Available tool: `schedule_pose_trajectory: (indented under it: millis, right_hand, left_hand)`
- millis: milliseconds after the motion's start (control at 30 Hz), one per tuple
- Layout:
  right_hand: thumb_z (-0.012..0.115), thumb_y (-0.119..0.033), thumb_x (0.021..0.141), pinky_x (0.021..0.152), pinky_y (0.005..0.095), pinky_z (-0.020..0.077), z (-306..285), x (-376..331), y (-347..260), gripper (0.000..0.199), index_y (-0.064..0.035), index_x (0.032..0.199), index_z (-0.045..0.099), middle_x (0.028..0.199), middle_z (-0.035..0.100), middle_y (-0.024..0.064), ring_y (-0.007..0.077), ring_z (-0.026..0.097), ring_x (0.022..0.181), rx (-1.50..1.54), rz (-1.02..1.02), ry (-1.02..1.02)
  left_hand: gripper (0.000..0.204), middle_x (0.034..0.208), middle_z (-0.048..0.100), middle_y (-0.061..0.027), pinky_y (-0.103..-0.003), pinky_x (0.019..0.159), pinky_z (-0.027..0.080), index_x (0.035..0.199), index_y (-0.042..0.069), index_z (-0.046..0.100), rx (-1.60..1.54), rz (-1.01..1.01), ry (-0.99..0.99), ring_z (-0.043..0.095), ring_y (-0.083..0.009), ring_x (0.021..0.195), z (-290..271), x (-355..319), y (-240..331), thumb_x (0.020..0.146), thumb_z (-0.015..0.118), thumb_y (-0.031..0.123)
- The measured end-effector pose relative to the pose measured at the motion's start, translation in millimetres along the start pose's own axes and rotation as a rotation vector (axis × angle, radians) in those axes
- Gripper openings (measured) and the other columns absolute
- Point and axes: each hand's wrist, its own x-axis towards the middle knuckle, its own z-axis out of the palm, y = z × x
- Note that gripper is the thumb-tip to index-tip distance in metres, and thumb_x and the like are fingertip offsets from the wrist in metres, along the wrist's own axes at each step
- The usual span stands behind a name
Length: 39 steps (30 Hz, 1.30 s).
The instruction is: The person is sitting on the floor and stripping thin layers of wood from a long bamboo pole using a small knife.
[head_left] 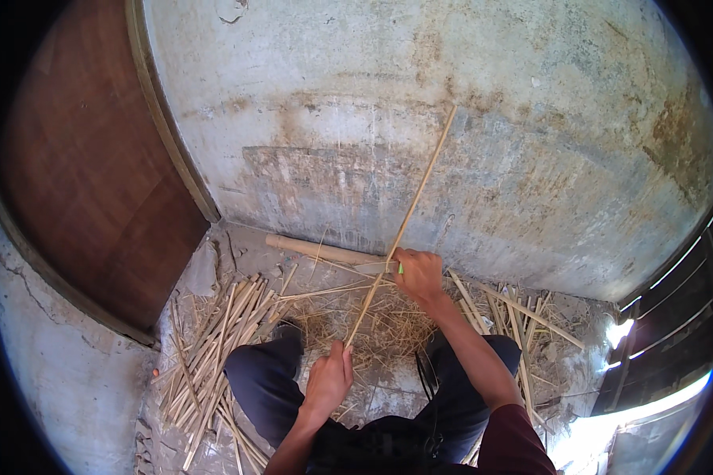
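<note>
My left hand (327,381) is closed round the lower end of a long thin bamboo strip (421,186). The strip slants up and to the right, its far end in front of the wall. My right hand (420,275) grips a knife (370,268) by its handle, of which a bit of green shows. The blade points left and lies across the strip, against it or very close to it. Below the blade, thin straw-coloured shavings (392,321) cover the floor between my legs.
A heap of bamboo strips (206,364) lies to the left, with more strips (519,321) to the right. A thicker bamboo pole (309,248) rests along the base of the stained wall (333,119). A brown door (95,158) stands at the left, dark slats (673,317) at the right.
</note>
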Motion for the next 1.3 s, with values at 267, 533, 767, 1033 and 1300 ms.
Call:
schedule_pose_trajectory:
  millis: [267, 533, 767, 1033, 1300]
  right_hand:
    - [0.069, -0.013, 0.082, 0.058, 0.0480, 0.0554, 1, -4, 6, 0.006, -0.0101, 0.087, 0.071, 0.071, 0.069, 0.0103, 0.0361, 0.070, 0.062, 0.010, -0.004, 0.016]
    - [0.067, -0.013, 0.079, 0.062, 0.0494, 0.0546, 0, -4, 5, 0.008, -0.0059, 0.082, 0.071, 0.074, 0.072, 0.0150, 0.0386, 0.069, 0.063, 0.123, 0.019, 0.006]
    - [0.066, -0.013, 0.079, 0.064, 0.0510, 0.0533, 0, -3, 8, 0.011, -0.0032, 0.076, 0.069, 0.073, 0.070, 0.0173, 0.0412, 0.067, 0.064, 0.213, 0.040, -0.124]
    - [0.068, -0.014, 0.080, 0.063, 0.0495, 0.0540, 1, 0, -2, 0.009, -0.0068, 0.084, 0.072, 0.073, 0.070, 0.0141, 0.0385, 0.069, 0.064, 0.078, 0.055, 0.048]
    - [0.069, -0.015, 0.082, 0.060, 0.0499, 0.0541, 3, 3, -8, 0.008, -0.0078, 0.086, 0.070, 0.072, 0.071, 0.0139, 0.0386, 0.069, 0.063, 0.004, 0.078, 0.000]
  left_hand:
    - [0.023, 0.068, 0.063, -0.0310, -0.065, 0.062, 0.048, 0.104, 0.000, 0.052, 0.017, 0.005, 0.009, 0.064, -0.0559, 0.068, 0, -1, 5, 0.113, 0.052, 0.020]
    - [0.022, 0.067, 0.062, -0.0312, -0.065, 0.062, 0.048, 0.106, 0.000, 0.053, 0.019, 0.002, 0.010, 0.063, -0.0561, 0.067, 0, -3, 5, 0.113, 0.053, 0.020]
    - [0.022, 0.065, 0.063, -0.0303, -0.066, 0.062, 0.048, 0.106, 0.001, 0.053, 0.018, 0.019, 0.026, 0.063, -0.0557, 0.065, 5, -2, 1, 0.113, 0.054, 0.022]
    - [0.023, 0.065, 0.063, -0.0300, -0.066, 0.059, 0.049, 0.105, 0.001, 0.052, -0.016, 0.030, 0.036, 0.064, -0.0554, 0.063, 2, -1, 6, 0.113, 0.054, 0.023]
    - [0.024, 0.064, 0.063, -0.0296, -0.066, 0.059, 0.051, 0.105, 0.002, 0.050, 0.071, -0.016, 0.066, 0.064, -0.0550, 0.063, 10, -7, 8, 0.114, 0.053, 0.024]
